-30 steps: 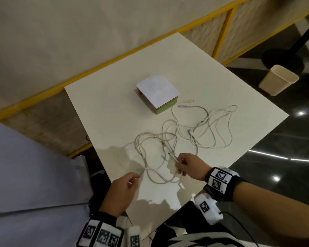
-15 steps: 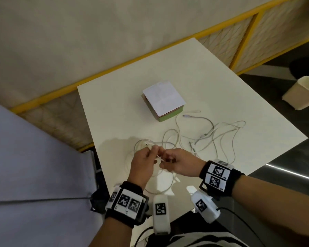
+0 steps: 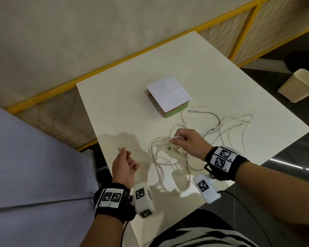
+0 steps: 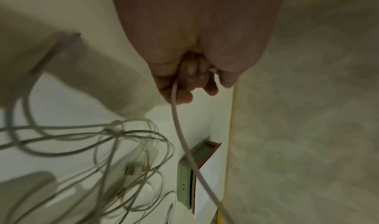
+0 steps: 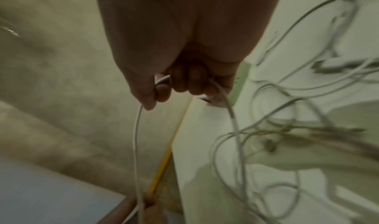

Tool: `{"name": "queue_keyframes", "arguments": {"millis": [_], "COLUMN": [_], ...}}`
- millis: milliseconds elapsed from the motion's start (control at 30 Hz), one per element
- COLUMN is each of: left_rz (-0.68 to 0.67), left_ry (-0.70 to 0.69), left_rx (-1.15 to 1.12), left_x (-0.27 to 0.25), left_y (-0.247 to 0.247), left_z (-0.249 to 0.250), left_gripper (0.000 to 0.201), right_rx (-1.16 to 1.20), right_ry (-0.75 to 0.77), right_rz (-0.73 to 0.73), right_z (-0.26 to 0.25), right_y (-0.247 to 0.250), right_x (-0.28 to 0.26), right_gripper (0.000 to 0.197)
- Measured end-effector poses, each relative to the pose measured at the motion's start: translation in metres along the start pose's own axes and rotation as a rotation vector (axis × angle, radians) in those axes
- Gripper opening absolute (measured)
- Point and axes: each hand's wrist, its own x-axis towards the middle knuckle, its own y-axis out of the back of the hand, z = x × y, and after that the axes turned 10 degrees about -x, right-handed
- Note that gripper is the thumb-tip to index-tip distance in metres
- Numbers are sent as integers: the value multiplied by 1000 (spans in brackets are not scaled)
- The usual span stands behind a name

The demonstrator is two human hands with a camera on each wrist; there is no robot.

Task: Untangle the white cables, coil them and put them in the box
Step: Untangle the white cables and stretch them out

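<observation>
A tangle of white cables point(image 3: 168, 157) lies on the white table point(image 3: 114, 107), with looser loops point(image 3: 235, 122) trailing to the right. My right hand point(image 3: 181, 138) grips a bunch of strands lifted from the top of the tangle; the right wrist view shows its fingers point(image 5: 184, 81) curled round cable. Left of the tangle, my left hand point(image 3: 125, 155) pinches one cable end, and the plug point(image 3: 119, 149) sticks up above it. In the left wrist view that cable point(image 4: 180, 130) runs out of the curled fingers. The green box point(image 3: 175, 113) stands beyond the cables with a white sheet point(image 3: 168, 94) over its top.
A beige bin point(image 3: 301, 84) stands on the dark floor to the right of the table. A yellow-framed partition point(image 3: 132, 54) runs behind the table. The table's near edge is close to my wrists, and a grey surface point(image 3: 34, 175) fills the left.
The hands were together at the tangle half a second ago. Now the left hand has drawn away to the left with a cable end, and the right hand holds strands further right.
</observation>
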Motion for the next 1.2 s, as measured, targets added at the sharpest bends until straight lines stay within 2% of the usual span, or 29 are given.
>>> {"name": "queue_keyframes", "arguments": {"millis": [100, 200, 300, 367, 433, 533, 600, 667, 733, 767, 867, 933, 1000, 1067, 1200], "left_rz": [-84, -243, -377, -417, -421, -371, -311, -250, -231, -226, -229, -319, -405, -426, -407], "left_ry": [8, 1, -69, -156, -251, -378, -430, -442, -462, -465, -416, -374, -341, -376, -453], "left_rx": [34, 130, 374, 564, 700, 684, 537, 276, 106, 98, 356, 593, 718, 798, 877], "left_x": [2, -8, -20, -26, -27, -24, -22, -18, -13, -13, -14, -19, -24, -26, -25], "left_y": [-6, -21, -38, -45, -48, -43, -39, -35, -32, -31, -27, -28, -33, -43, -54], "left_z": [9, 13, 14, 17, 24, 40, 53, 67, 80, 83, 72, 57, 43, 38, 38], "left_gripper": [31, 33, 42, 36, 31, 36, 38, 38, 37, 36, 20, 7, 17, 7, 29], "right_rx": [2, -107, -195, -161, -42, 80, -40, -176, -234, -211, -97, -174, -210, -193, -164], "right_ry": [51, 143, 252, 235, 150, 68, 52, 27, 16, -4, 13, 102, 187, 250, 213], "right_rz": [-11, -9, -28, -18, -19, -139, -255, -377, -415, -385, -200, -117, -112, -125, -167], "right_z": [-28, -42, -51, -52, -52, -43, -31, -18, -9, -10, -31, -50, -67, -78, -92], "right_y": [-8, -14, -24, -28, -26, -15, -13, -15, -16, -16, -11, -8, -7, -9, -7], "right_x": [7, 16, 23, 26, 28, 26, 24, 20, 18, 17, 22, 27, 29, 32, 32], "right_gripper": [19, 20, 20, 17, 16, 19, 27, 30, 25, 23, 22, 19, 18, 16, 16]}}
